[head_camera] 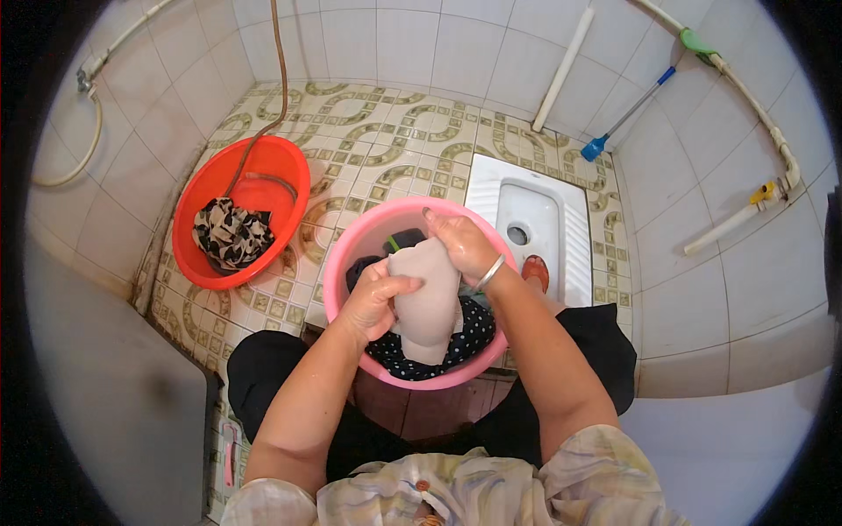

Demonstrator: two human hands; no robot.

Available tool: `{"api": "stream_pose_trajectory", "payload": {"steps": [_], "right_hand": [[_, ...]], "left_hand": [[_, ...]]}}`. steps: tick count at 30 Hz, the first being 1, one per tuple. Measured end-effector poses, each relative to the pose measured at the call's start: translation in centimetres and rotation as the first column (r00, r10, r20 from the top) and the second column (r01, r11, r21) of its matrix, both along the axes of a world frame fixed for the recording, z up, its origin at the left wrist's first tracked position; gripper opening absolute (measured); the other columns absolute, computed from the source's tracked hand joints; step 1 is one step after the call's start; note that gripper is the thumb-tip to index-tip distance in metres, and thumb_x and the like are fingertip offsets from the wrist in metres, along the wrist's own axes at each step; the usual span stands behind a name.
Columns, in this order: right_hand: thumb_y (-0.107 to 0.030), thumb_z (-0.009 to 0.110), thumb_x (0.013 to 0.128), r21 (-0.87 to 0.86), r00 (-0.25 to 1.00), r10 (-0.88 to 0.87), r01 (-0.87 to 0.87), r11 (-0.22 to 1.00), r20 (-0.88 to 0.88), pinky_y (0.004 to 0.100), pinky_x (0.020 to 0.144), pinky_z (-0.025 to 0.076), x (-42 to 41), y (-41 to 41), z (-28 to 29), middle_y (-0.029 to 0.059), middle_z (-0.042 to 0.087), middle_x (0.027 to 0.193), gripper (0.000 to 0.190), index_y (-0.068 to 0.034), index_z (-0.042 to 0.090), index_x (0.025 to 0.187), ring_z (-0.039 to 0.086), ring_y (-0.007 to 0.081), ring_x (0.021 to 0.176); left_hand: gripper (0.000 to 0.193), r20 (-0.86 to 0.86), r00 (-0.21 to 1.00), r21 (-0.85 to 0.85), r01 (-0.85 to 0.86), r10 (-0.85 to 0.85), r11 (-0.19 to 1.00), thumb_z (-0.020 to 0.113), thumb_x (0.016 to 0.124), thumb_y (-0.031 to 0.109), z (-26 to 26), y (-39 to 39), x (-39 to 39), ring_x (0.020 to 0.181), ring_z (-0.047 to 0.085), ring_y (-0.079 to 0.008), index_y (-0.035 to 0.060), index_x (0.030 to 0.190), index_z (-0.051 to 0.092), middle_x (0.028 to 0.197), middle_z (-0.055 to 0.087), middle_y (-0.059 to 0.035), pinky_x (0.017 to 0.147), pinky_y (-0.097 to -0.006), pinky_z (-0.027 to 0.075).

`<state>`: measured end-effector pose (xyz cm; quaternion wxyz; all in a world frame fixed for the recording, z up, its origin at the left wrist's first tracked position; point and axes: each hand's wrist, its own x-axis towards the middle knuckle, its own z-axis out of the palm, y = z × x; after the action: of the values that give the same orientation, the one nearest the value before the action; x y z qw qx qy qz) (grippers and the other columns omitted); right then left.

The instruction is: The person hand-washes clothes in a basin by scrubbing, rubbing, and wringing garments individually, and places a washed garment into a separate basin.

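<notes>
Above a pink plastic basin (337,263), a smooth beige-grey piece of fabric (427,302) is stretched between both my hands. My left hand (376,299) pinches its left edge, thumb lying across the front. At its upper right corner, my right hand (464,244) grips the cloth; a silver bangle circles that wrist. Black fabric with white polka dots (475,329) lies in the basin beneath. Other dark clothing (411,238) with a bright green strip shows behind the beige cloth. The basin's bottom is hidden.
To the left, a red basin (270,191) holds a patterned cloth (233,233) and a brown hose (281,79). A white squat toilet (543,197) is set in the tiled floor at right, near my sandalled foot (536,273). A blue brush (595,148) leans against the wall.
</notes>
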<state>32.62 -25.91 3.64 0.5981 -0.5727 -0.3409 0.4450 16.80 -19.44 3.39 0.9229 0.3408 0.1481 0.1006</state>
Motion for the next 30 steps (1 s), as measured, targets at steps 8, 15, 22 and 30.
{"api": "stream_pose_trajectory", "payload": {"steps": [8,15,22,30], "right_hand": [[-0.035,0.044,0.090,0.020,0.992,0.110,-0.109,0.994,-0.058,0.0241,0.058,0.040,-0.3,-0.4,1.0,-0.0016,0.052,0.070,0.038,-0.003,0.057,0.075,0.046,0.0058,0.065],[-0.029,0.048,0.087,0.030,0.899,-0.065,0.058,0.998,0.433,0.0277,0.056,0.042,-0.5,-0.2,-0.2,0.0058,0.055,0.063,0.032,-0.003,0.057,0.070,0.052,0.0119,0.060],[-0.016,0.044,0.079,0.027,0.130,-0.020,-0.048,0.999,0.991,0.0413,0.048,0.045,-7.6,0.1,-2.3,0.0118,0.061,0.069,0.021,-0.009,0.058,0.066,0.059,0.0288,0.060],[-0.023,0.047,0.079,0.133,0.201,-0.139,0.040,0.990,0.970,0.0417,0.052,0.045,-7.3,1.0,-1.2,0.0122,0.055,0.056,0.022,-0.010,0.056,0.064,0.056,0.0294,0.052]], "left_hand": [[0.035,0.012,1.000,0.159,-0.019,0.017,0.987,0.056,0.068,-0.003,-0.2,1.0,-0.8,0.083,0.058,-0.0146,-0.0010,0.102,0.054,0.094,0.060,-0.0072,0.078,-0.0306,0.046],[0.029,-0.023,0.993,0.029,-0.117,0.118,0.993,0.056,0.082,0.021,-0.6,0.1,0.7,0.083,0.058,-0.0151,0.0011,0.102,0.055,0.091,0.060,-0.0067,0.077,-0.0284,0.046],[0.035,0.088,0.992,-0.390,-0.052,0.094,0.919,0.046,0.087,0.037,-5.5,-2.0,1.3,0.093,0.055,-0.0192,0.0068,0.102,0.055,0.101,0.058,-0.0069,0.081,-0.0368,0.044],[0.037,0.280,0.952,-0.312,-0.029,0.121,0.950,0.040,0.088,0.041,-10.7,2.4,0.9,0.088,0.056,-0.0246,0.0072,0.090,0.055,0.093,0.059,-0.0101,0.081,-0.0386,0.043]]}}
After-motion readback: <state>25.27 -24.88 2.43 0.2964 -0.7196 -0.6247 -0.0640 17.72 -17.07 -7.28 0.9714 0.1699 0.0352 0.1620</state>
